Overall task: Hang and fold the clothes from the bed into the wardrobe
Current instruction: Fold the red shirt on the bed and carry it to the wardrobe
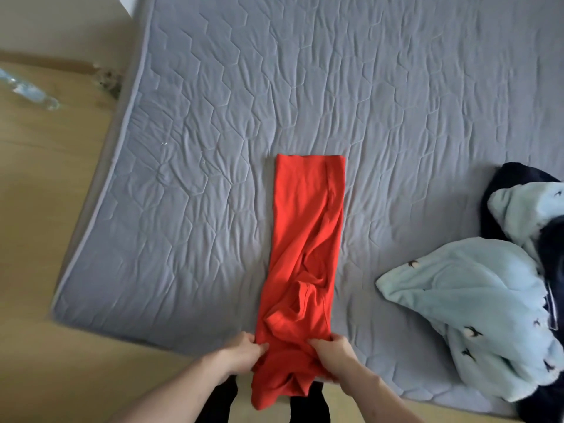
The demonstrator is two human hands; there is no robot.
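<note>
Red shirt (305, 239), thin soft knit, lies lengthwise on bed (335, 87), already narrowed to a long strip w/ sides turned in; far end square and flat, near end bunched and hanging over the bed edge

Left hand (244, 352) grip: fingers curled, pinching near-left corner of the shirt. Right hand (332, 355) grip: fingers curled, holding near-right corner. Both grips sit at the same end, so likely purpose is to lift that end and fold it toward the far end, approx. in half

Bed cover: grey quilted fabric, hexagon stitching, wrinkled; gives a flat base for folding

Pale blue fleece (476, 300), thick and fluffy w/ small bird print, sits crumpled over a navy garment (515, 175) at right, well apart from the shirt; not yet handled

Wardrobe not in view
</note>
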